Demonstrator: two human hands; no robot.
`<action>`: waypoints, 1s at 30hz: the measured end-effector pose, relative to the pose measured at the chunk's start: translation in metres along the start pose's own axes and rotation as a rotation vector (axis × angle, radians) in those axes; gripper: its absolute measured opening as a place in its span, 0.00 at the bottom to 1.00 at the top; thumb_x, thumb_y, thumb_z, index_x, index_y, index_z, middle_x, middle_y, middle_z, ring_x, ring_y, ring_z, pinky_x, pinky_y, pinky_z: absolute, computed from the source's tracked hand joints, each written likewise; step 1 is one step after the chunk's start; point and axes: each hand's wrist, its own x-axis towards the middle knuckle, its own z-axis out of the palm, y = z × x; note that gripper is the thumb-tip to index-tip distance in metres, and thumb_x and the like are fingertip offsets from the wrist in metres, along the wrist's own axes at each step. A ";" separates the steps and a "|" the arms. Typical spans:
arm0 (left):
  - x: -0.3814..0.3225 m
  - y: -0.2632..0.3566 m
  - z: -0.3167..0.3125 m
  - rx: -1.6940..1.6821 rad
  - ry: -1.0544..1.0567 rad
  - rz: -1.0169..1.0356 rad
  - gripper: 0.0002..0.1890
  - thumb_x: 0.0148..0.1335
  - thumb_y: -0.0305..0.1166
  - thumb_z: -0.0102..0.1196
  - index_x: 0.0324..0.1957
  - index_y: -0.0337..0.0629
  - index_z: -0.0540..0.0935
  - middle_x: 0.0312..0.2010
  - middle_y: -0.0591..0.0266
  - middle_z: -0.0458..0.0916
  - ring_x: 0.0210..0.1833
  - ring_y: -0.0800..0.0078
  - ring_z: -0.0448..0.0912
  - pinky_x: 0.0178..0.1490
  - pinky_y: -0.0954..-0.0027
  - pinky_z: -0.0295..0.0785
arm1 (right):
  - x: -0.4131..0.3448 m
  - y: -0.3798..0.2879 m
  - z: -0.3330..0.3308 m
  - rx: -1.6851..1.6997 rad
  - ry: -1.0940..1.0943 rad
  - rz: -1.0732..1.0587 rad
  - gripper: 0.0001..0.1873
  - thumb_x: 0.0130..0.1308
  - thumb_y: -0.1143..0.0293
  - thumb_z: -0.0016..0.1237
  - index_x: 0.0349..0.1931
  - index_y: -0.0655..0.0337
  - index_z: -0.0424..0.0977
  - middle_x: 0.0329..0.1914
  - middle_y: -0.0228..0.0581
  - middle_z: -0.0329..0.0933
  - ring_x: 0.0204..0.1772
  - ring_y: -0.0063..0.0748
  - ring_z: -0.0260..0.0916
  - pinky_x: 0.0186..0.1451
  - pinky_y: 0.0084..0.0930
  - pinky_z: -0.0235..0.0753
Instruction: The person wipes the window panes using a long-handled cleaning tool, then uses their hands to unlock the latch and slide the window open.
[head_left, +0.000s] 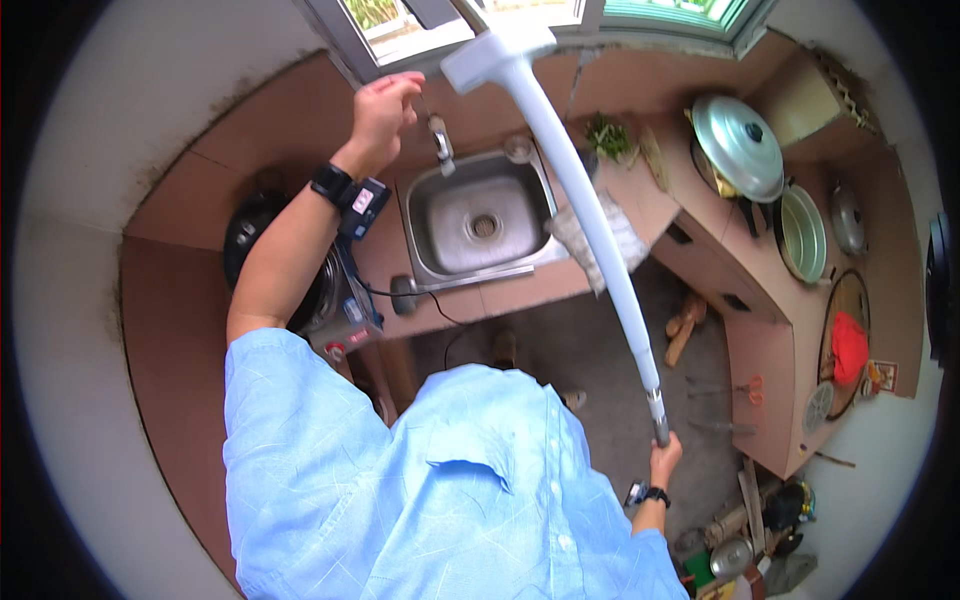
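My left hand (386, 109) is raised beside the window, left of the tap (441, 144), with its fingers bent and the fingertips close together. A thin line shows near the fingertips; whether they grip it I cannot tell. Low on the right, my right hand (666, 450) is closed round the grey lower end of a long pale-blue pole (585, 202). The pole runs up past the sink to a white, block-like head (499, 56) in front of the window. Below the tap lies a stainless-steel sink (480, 217); no dishes show in its basin. Each wrist wears a black strap with a small device.
A gas stove (337, 330) stands left of the sink. A grey cloth (600, 240) hangs over the counter edge behind the pole. Right are leafy greens (609, 139), a lidded metal pot (739, 146) and a green basin (802, 232). Pans and wood (731, 559) lie on the floor lower right.
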 end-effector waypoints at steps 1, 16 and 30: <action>-0.013 -0.031 -0.002 -0.016 -0.020 -0.085 0.07 0.64 0.22 0.58 0.42 0.37 0.86 0.23 0.75 0.74 0.18 0.87 0.60 0.21 0.78 0.55 | 0.002 -0.001 0.001 -0.004 0.003 0.026 0.11 0.52 0.79 0.61 0.35 0.67 0.74 0.30 0.60 0.76 0.37 0.65 0.72 0.44 0.47 0.73; -0.119 -0.225 -0.001 0.384 -0.021 -0.588 0.22 0.62 0.35 0.67 0.53 0.29 0.82 0.47 0.54 0.85 0.53 0.67 0.80 0.54 0.64 0.73 | 0.005 -0.006 -0.025 0.018 0.012 -0.016 0.14 0.49 0.81 0.62 0.35 0.69 0.72 0.28 0.57 0.71 0.32 0.57 0.64 0.42 0.43 0.71; -0.221 -0.147 0.201 -0.592 -0.281 -0.323 0.21 0.73 0.44 0.48 0.57 0.38 0.75 0.50 0.48 0.85 0.52 0.59 0.84 0.59 0.57 0.78 | -0.022 0.033 -0.013 -0.037 0.017 0.000 0.15 0.44 0.76 0.67 0.35 0.62 0.80 0.32 0.55 0.82 0.42 0.64 0.80 0.45 0.52 0.76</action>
